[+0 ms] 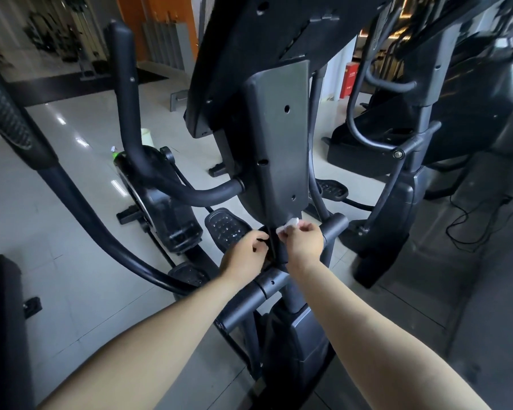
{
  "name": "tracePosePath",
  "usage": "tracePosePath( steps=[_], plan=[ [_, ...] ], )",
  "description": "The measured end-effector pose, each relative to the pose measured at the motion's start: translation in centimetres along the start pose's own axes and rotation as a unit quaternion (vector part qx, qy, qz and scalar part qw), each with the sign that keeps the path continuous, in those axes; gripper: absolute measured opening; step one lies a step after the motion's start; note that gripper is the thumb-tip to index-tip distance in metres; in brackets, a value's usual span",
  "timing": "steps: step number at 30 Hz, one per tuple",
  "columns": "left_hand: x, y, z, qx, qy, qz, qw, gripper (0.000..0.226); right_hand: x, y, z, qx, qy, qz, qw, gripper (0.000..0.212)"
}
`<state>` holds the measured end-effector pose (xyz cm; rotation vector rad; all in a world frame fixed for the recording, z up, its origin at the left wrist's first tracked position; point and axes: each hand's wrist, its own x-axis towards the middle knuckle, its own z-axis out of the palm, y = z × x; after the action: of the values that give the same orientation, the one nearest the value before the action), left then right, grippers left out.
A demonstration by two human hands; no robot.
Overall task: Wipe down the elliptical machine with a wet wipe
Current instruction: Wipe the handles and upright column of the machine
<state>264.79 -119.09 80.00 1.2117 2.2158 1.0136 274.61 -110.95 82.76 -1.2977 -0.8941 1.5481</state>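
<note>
The black elliptical machine (274, 137) fills the middle of the head view, its grey column cover rising above both hands. My right hand (304, 242) pinches a small white wet wipe (288, 225) and holds it against the lower end of that cover. My left hand (246, 253) sits just left of it, fingers curled round a dark strap or cable (271, 242) on the column. A grey crossbar (267, 287) runs beneath my wrists.
A curved black handlebar (137, 155) sweeps in from the left, with foot pedals (225, 227) below it. A second machine (409, 161) stands to the right, cables (468, 220) on the dark floor. A spray bottle (115, 153) stands on the pale tiles.
</note>
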Motion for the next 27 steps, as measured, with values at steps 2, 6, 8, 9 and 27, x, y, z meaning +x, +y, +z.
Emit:
tracePosePath(
  steps=[2,6,8,9,27],
  plan=[
    [0.1,1.2,-2.0,-0.029,0.060,0.041,0.997,0.022,-1.0,-0.3,-0.4,-0.042,0.041,-0.063,0.996,0.011],
    [0.5,4.2,-5.6,-0.044,0.140,0.115,0.983,0.049,-4.0,-5.2,1.3,0.008,-0.020,-0.192,0.981,0.015],
    [0.8,6.1,-7.2,-0.029,0.151,0.130,0.979,0.066,-5.0,-8.2,2.8,0.033,-0.057,-0.216,0.974,0.013],
    [1.0,7.2,-7.9,-0.024,0.154,0.138,0.978,0.070,-5.4,-9.5,3.5,0.054,-0.071,-0.214,0.973,0.009],
    [1.7,10.4,-11.8,-0.005,0.107,0.162,0.981,0.079,-6.5,-13.0,6.2,0.199,-0.131,-0.162,0.958,0.013]
  ],
)
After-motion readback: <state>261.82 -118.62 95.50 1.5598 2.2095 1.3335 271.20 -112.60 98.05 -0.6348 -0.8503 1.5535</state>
